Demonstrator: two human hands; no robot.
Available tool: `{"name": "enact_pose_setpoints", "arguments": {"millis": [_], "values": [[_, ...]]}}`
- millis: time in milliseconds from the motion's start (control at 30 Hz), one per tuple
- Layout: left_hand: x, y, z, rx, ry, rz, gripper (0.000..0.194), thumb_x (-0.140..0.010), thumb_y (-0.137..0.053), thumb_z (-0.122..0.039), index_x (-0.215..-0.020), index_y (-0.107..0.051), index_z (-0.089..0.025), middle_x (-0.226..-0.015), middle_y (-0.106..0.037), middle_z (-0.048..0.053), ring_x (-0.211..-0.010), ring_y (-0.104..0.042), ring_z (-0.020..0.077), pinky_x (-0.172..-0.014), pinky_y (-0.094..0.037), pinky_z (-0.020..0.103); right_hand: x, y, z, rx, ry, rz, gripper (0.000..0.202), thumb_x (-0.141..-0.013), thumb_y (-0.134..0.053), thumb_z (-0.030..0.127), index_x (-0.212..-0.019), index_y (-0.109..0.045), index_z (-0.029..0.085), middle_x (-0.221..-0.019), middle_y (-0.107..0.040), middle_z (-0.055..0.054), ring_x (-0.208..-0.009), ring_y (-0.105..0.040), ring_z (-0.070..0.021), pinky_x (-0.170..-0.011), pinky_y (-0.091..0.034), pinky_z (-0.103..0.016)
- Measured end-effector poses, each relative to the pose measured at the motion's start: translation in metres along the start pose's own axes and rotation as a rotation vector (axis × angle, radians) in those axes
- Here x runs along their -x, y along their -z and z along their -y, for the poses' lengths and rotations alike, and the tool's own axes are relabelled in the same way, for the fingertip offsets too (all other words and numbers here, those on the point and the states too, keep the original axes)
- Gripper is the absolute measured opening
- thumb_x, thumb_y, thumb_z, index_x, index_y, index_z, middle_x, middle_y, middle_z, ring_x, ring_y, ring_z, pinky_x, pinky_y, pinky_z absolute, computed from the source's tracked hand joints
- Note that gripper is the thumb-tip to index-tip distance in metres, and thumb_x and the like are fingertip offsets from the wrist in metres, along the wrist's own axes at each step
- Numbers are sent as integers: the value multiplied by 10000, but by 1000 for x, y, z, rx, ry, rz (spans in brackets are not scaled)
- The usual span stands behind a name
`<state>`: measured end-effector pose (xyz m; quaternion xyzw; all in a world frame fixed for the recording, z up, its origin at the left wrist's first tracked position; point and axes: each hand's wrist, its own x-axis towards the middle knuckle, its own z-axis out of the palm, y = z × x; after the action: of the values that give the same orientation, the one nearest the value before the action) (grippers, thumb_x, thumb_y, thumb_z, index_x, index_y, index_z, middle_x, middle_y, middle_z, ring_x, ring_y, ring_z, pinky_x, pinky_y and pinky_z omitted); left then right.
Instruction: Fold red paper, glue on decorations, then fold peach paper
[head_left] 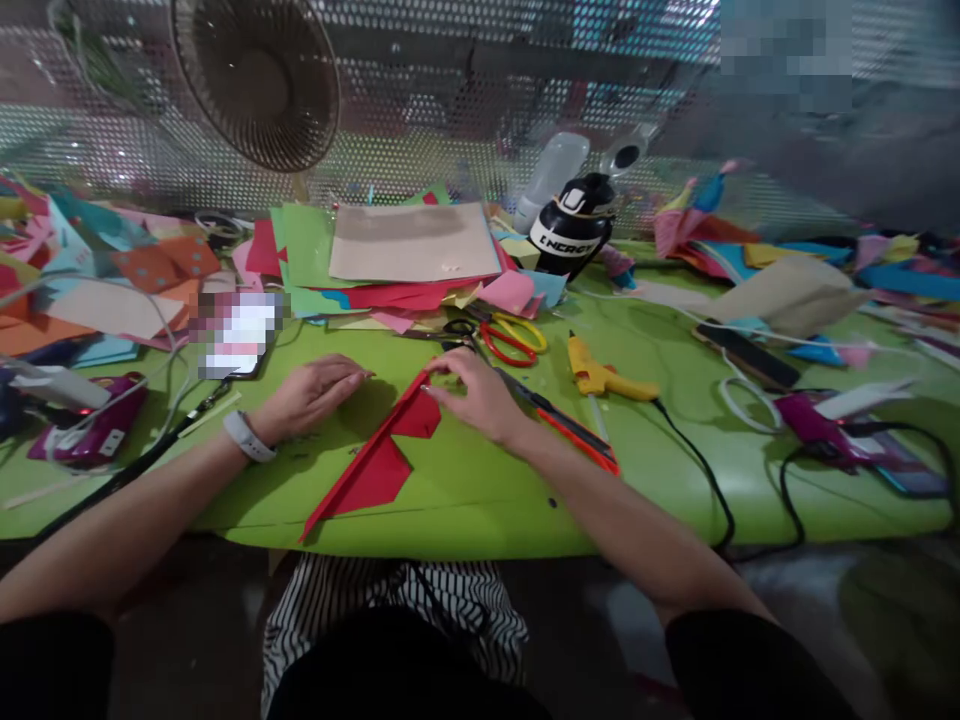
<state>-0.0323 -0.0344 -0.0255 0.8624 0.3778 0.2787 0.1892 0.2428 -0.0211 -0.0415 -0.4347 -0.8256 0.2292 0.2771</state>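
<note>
A folded piece of red paper [375, 470] lies slantwise on the green table, with a long narrow strip along its left side and notched flaps on its right. My right hand [480, 395] pinches the far upper end of this paper between thumb and fingers. To the left of the paper, my left hand [315, 395] hovers or rests at the table, its fingers stretched out and holding nothing. A wristband circles my left wrist. Right of my right hand lies an orange and black cutter [577, 435], partly hidden by the hand.
Red- and yellow-handled scissors [510, 340] and a yellow glue gun [607, 375] lie ahead to the right. Coloured paper sheets [412, 240] are stacked at the back beside a black bottle [574, 225]. A phone [240, 335], cords and purple power strips [821, 425] flank the work area.
</note>
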Motion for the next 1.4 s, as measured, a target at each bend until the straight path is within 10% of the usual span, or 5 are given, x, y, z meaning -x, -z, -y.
{"name": "enact_pose_setpoints", "arguments": {"millis": [233, 500, 733, 967, 1400], "values": [[1, 0, -4, 80, 34, -29, 421, -1020, -412, -424, -1067, -722, -143, -1060, -733, 124, -980, -685, 212, -871, -567, 370, -10, -15, -5, 309, 222, 34, 167, -952, -541, 201, -981, -704, 183, -1184, -676, -130, -1144, -567, -284, -1028, -426, -458], [-7, 24, 26, 635, 456, -498, 341, -951, -399, -309, -1103, -648, -134, -1118, -719, 142, -1044, -678, 222, -944, -543, 426, -6, -4, -16, 119, 114, -350, 146, -951, -506, 296, -935, -618, 204, -893, -707, -80, -810, -650, -229, -763, -490, -350], [-22, 6, -16, 1199, 579, -100, 358, -829, -684, -247, -1183, -681, -197, -1215, -704, 104, -1143, -642, 240, -1000, -494, 407, -3, -11, -9, 120, 154, -539, 118, -920, -516, 293, -887, -590, 208, -831, -689, -66, -692, -628, -199, -672, -476, -316], [-63, -52, -38, 1277, 609, -409, 120, -804, -776, -225, -874, -716, -148, -838, -748, 35, -682, -673, 108, -659, -542, 220, 6, -15, 4, 142, 240, -522, 162, -940, -508, 312, -898, -612, 195, -850, -692, -87, -720, -646, -203, -637, -496, -306], [-52, -48, -35, 1415, 542, -246, 149, -854, -651, -140, -972, -742, -139, -912, -784, 80, -806, -736, 178, -831, -570, 313, 0, 0, -7, 290, 639, -404, 585, -883, -597, 170, -1437, -491, 325, -1518, -439, -75, -1385, -428, -296, -1103, -425, -520]]}}
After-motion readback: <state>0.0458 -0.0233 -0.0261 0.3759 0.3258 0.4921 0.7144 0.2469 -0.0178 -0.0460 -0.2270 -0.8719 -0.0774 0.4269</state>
